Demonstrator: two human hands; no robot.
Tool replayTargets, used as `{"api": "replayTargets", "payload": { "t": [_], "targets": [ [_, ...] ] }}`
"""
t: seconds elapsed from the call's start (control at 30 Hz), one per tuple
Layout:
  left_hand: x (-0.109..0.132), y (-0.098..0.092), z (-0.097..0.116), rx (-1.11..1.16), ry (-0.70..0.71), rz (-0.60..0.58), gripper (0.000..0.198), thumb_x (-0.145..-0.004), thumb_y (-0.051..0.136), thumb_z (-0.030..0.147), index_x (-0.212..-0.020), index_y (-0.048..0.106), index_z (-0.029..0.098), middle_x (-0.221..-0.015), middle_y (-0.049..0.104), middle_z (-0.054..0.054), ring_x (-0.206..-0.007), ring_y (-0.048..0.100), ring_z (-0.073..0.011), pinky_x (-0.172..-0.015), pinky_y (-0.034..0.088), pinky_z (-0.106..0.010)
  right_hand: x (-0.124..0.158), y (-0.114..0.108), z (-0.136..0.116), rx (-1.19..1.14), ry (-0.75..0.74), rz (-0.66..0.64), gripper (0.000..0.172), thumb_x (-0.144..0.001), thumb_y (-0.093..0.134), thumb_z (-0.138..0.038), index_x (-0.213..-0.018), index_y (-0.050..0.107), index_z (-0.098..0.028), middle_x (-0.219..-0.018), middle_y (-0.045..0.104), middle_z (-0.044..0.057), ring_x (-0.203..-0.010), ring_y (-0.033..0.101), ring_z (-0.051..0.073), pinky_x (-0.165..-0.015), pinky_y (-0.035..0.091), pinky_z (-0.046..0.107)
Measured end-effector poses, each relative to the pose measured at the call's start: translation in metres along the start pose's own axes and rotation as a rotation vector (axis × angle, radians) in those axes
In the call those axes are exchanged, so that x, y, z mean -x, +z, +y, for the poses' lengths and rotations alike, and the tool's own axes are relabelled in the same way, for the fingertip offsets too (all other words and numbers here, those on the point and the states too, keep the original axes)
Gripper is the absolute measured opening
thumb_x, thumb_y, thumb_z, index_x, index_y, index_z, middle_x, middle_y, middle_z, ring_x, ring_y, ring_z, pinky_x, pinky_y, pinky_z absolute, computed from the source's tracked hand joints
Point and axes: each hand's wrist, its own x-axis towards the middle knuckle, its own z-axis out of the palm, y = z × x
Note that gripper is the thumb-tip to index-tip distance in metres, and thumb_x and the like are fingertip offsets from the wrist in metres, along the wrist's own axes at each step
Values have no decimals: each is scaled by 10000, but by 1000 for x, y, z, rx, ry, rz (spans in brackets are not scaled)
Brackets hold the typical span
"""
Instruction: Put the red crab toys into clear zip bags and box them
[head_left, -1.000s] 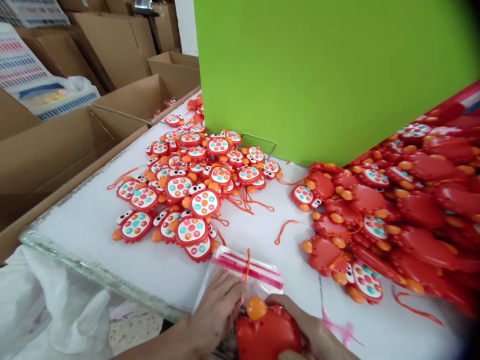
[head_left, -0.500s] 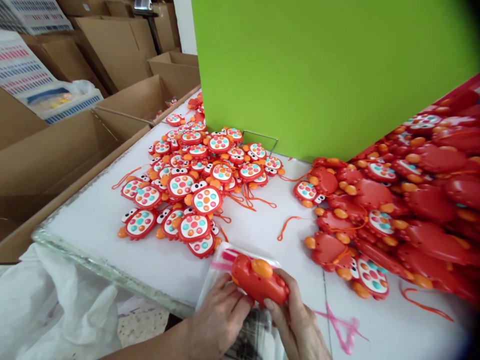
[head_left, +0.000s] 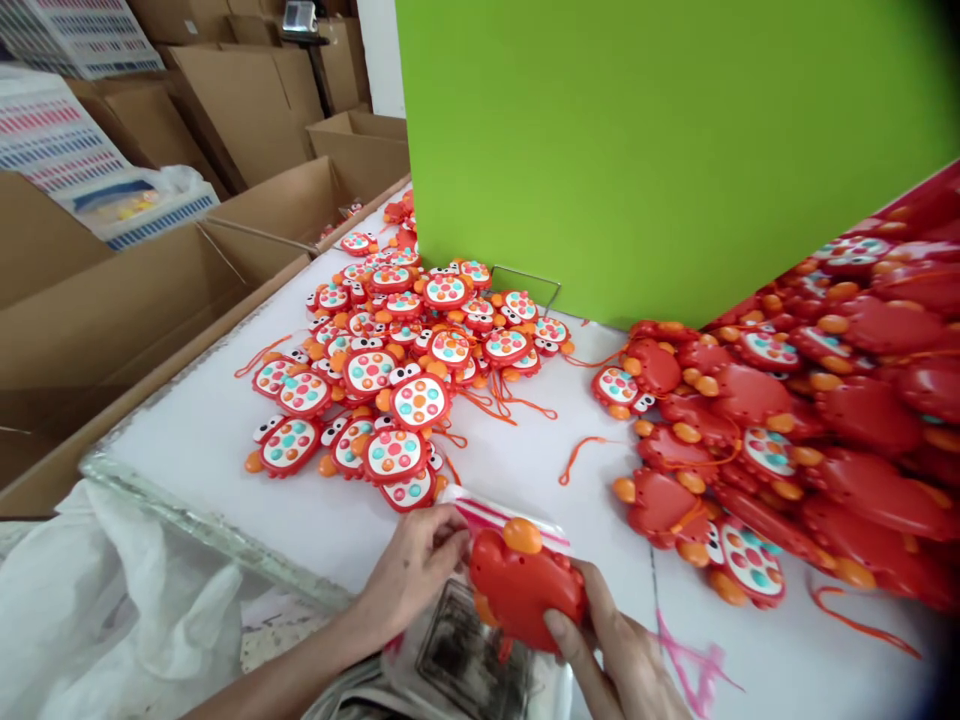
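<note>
A red crab toy (head_left: 525,590) with orange claws is in front of me, its plain red back turned up. My right hand (head_left: 619,640) grips it at the right side, thumb across the back and fingers around the edge. At the toy's left side my left hand (head_left: 424,555) has its fingers curled together; whatever is in them, if anything, is hidden. Beneath the toy is a whitish tray or pad with a dark square (head_left: 469,655) and clear plastic with a pink stripe (head_left: 510,515) along its far edge.
Crab toys with dotted white faces (head_left: 394,455) lie piled at the left of the white table (head_left: 217,430). More, mostly backs up, form a heap (head_left: 750,390) at right. A green panel (head_left: 637,150) stands behind. Cardboard boxes (head_left: 150,310) line the left edge.
My left hand has drawn back left from the toy and its fingers have curled. In my right hand the toy has tilted, showing more of its back. The view has shifted slightly.
</note>
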Motion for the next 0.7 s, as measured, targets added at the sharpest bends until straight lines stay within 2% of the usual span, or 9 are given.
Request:
{"api": "replayTargets", "payload": {
  "t": [0.07,0.17,0.27,0.33,0.47,0.57,0.63,0.7],
  "targets": [
    [-5,7,-2,56,-13,-3,186,-853,478,268,-776,587,138,-668,616,-18,-626,583,-149,-571,439,-230,-4,-4,1,17,-20,-14,316,-760,562,-452,-1044,640,-339,-1029,722,57,-970,659,328,-810,544,441],
    [-7,13,-1,11,12,17,182,-841,472,256,-737,573,147,-630,566,3,-591,525,-135,-547,387,-221,-11,-20,-8,59,-79,-90,291,-721,599,-466,-972,662,-332,-1040,718,71,-967,655,350,-806,538,459],
    [-7,13,2,-11,35,31,211,-847,455,272,-691,539,159,-606,512,22,-574,478,-126,-536,352,-217,-18,-39,-26,149,-160,-205,334,-719,627,-423,-1039,647,-329,-1097,696,84,-954,657,352,-798,538,457],
    [-7,13,3,17,27,31,223,-855,447,292,-687,521,165,-609,491,29,-577,467,-124,-537,348,-214,-21,-44,-36,215,-189,-214,332,-771,578,-379,-1093,624,-318,-1120,685,83,-928,667,332,-787,541,441],
    [-4,16,2,57,54,35,261,-881,440,338,-695,508,168,-628,520,18,-590,492,-129,-549,379,-217,-21,-34,-43,350,-226,-224,315,-841,458,-246,-1117,607,-276,-1099,687,84,-880,683,278,-745,550,372],
    [1,21,3,102,53,-4,288,-905,424,382,-736,514,167,-702,601,-22,-656,573,-153,-604,439,-236,-21,-20,-41,439,-256,-352,313,-823,468,-168,-1086,619,-246,-1004,712,80,-821,695,253,-697,561,327],
    [3,25,4,111,49,-17,297,-902,434,403,-732,509,171,-694,588,-16,-653,572,-152,-601,447,-233,-24,-12,-40,437,-275,-406,315,-826,498,-161,-1116,601,-229,-1017,710,82,-862,693,243,-726,563,310],
    [3,27,4,108,61,38,301,-881,474,407,-692,500,174,-653,533,9,-631,528,-137,-591,430,-218,-30,-7,-40,379,-284,-350,327,-855,504,-177,-1174,558,-222,-1097,684,88,-949,673,227,-792,551,304]
  ]
}}
